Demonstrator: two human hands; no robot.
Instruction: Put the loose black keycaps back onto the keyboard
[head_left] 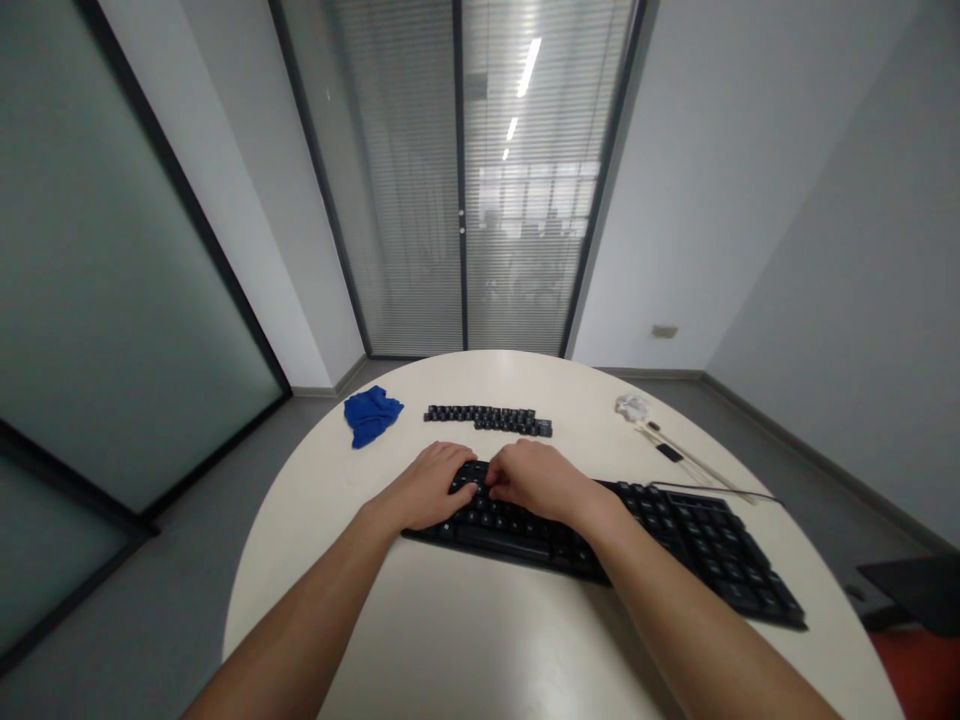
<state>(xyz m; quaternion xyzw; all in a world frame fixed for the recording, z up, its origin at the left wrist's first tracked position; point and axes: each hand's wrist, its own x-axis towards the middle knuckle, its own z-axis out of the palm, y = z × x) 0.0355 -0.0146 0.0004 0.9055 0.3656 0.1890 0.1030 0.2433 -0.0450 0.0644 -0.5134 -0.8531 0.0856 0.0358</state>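
A black computer keyboard (525, 545) lies slanted across the round table, its left end nearer the middle. My left hand (437, 487) rests over that left end, fingers at the far edge and thumb on the keys, holding it. Over the upper left keys my right hand (536, 480) is closed, thumb and fingers pinched low against the keyboard. Whatever is between those fingertips is hidden. Beyond both hands, loose black keycaps (487, 415) stand in two rows on the table.
A crumpled blue cloth (371, 415) lies at the table's far left. Far right are a crumpled white wad (632, 406), thin sticks (694, 460) and a small black piece (669, 452). The keyboard's cable (720, 489) runs right. The white tabletop (450, 640) has a curved edge.
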